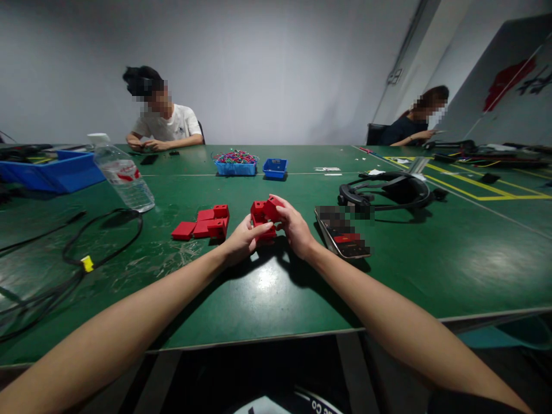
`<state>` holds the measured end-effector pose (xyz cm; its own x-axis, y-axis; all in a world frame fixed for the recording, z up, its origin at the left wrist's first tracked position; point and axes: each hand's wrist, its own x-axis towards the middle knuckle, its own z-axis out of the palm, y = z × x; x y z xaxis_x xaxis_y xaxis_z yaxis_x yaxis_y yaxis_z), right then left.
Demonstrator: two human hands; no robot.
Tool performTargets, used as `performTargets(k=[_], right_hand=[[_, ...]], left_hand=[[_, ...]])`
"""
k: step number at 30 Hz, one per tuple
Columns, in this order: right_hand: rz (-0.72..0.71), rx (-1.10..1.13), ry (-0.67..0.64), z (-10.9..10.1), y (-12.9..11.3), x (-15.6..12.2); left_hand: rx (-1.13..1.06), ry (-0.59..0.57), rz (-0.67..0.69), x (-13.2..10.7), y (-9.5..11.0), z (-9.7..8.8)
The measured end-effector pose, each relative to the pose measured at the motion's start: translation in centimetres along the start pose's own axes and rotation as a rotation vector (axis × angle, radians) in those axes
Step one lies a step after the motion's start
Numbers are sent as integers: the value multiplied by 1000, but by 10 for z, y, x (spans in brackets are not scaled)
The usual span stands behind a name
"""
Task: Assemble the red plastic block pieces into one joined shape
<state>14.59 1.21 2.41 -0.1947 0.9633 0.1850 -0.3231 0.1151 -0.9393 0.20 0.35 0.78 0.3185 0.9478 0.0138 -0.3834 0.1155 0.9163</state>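
Both my hands meet over the green table (276, 313), a little above its surface. My left hand (242, 238) is closed around a red block-shaped piece (259, 213) with cut-outs. My right hand (295, 227) pinches another red block (272, 208) against the upper right of that piece; whether the two are joined I cannot tell. Left of my hands lies a group of several similar red blocks (204, 221), some flat, some with small holes. Fingers hide part of the held pieces.
A phone (345, 233) and a black headset (388, 192) lie to the right. Leftward are a tilted water bottle (125, 178), black cables (80, 276) and a large blue bin (64, 175). Behind stand a blue tray of coloured wires (236, 167) and a small blue tray (275, 168). Two people sit opposite.
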Motion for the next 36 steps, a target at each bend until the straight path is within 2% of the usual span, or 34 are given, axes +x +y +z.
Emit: performTargets(k=[4,8,14,19,36], right_hand=[[-16,20,-79,2,-1,-3],[-1,41,-99,2,-2,-4],[18,58,-68,1,-4,-2],[11,-22,-86,3,-8,-5],[-19,-67,-58,6,-10,-7]], left_hand=[[-8,85,77,-1,-1,2],[-10,167,170,0,-2,4],[10,163,190,2,-5,2],[83,129,220,0,-5,2],[107,188,211,3,-7,2]])
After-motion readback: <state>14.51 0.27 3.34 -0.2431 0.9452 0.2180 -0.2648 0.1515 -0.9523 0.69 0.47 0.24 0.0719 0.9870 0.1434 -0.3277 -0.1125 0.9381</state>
